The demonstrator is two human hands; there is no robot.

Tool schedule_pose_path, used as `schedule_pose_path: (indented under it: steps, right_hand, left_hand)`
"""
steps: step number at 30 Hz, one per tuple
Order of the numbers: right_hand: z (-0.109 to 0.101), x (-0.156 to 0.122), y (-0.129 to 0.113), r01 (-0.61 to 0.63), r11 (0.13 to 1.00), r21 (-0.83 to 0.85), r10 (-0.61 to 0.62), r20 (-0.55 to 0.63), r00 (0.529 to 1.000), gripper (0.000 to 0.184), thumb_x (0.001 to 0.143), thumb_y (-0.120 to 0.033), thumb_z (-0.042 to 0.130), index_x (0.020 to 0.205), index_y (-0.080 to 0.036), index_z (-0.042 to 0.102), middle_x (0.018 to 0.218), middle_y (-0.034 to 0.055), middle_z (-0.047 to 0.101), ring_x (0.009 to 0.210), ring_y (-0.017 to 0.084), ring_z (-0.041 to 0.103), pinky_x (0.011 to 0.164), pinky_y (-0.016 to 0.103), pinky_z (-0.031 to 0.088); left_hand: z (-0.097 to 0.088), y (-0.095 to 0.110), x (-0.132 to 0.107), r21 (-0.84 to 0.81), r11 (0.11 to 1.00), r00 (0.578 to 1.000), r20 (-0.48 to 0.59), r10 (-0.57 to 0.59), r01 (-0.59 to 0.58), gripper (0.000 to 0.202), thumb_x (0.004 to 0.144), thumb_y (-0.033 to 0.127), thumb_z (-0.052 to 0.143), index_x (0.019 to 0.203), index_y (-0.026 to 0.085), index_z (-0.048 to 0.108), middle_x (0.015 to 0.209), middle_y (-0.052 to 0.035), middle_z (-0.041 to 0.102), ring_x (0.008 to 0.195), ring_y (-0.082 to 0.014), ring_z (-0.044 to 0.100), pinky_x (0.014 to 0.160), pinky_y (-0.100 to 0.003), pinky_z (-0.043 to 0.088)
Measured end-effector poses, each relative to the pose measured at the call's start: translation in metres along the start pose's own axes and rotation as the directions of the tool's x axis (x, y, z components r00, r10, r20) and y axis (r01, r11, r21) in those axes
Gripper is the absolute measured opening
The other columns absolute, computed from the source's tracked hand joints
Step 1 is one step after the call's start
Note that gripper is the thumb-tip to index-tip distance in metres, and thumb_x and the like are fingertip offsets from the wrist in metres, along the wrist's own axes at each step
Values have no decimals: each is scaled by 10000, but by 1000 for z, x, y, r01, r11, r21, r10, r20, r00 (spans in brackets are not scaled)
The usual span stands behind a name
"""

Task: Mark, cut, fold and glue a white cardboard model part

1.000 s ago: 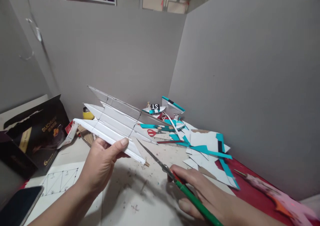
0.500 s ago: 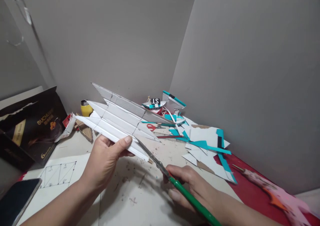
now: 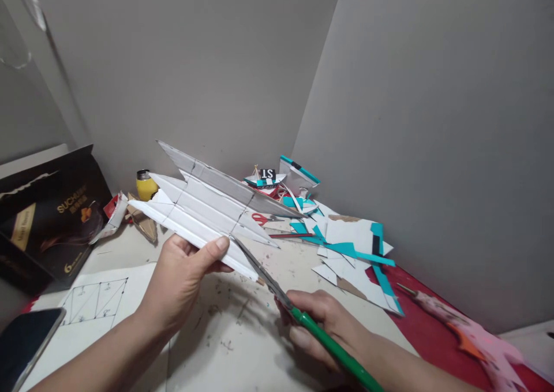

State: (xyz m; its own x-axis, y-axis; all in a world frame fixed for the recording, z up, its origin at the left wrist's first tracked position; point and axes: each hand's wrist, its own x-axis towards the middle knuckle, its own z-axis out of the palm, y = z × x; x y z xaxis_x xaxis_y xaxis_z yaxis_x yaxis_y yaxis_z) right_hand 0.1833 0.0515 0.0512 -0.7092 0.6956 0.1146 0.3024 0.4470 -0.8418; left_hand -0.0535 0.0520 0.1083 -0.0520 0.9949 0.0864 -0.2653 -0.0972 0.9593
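Note:
Between the thumb and fingers of my left hand (image 3: 190, 276) is a white folded cardboard piece (image 3: 203, 201) with pointed ends, lengthwise creases and dark drawn lines. It is held above the table. My right hand (image 3: 324, 328) is closed around green-handled scissors (image 3: 320, 334). Their metal blades lie against the cardboard's near edge, and the tips reach close to my left thumb. The lower blade is largely hidden by the cardboard.
Behind lie red scissors (image 3: 261, 219), a small model boat (image 3: 265, 179) and white and teal cardboard scraps (image 3: 355, 236). A pink glue gun (image 3: 459, 323) rests on red cloth at right. At left are a black box (image 3: 52, 219), a yellow jar (image 3: 146, 185), a phone (image 3: 30, 346) and a drawn sheet (image 3: 95, 302).
The scissor blades have come closer together at the cardboard's edge, with the right hand's fingers drawn slightly inward. The view has shifted a little; my left hand keeps its hold.

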Motion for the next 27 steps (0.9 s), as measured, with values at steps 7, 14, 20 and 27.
schedule_pose_path:
  steps: [7,14,20,27]
  right_hand:
    - [-1,-1,-5,-37,997,-75,36,-21,999,275,913,-406,486,733,-215,404,616,-65,340,556,106,302,520,235,304]
    - [1,-2,-4,-57,995,-86,54,-35,998,273,920,-373,472,714,-221,376,622,-63,335,562,109,305,526,236,317]
    - [4,-2,2,-17,997,-71,14,-48,999,274,915,-361,493,716,-220,368,612,-72,316,545,99,284,504,228,295]
    - [7,-2,7,32,996,-82,-38,-65,997,254,914,-327,496,720,-220,372,597,-81,314,516,88,275,481,215,286]
  left_hand:
    - [-1,-3,0,4,1000,1000,2,-7,7,217,759,311,784,897,163,705,846,-42,740,746,-181,686,655,-283,586]
    - [0,-5,3,-11,1000,1000,3,-4,4,233,746,307,794,903,164,698,855,-44,737,732,-170,681,642,-267,577]
    - [0,-5,2,8,999,999,3,-33,33,270,758,321,780,950,152,694,916,-71,737,780,-194,688,655,-283,579]
    - [0,-4,0,6,1000,1000,14,-22,22,240,767,322,775,931,166,695,891,-49,738,759,-180,688,657,-277,581]
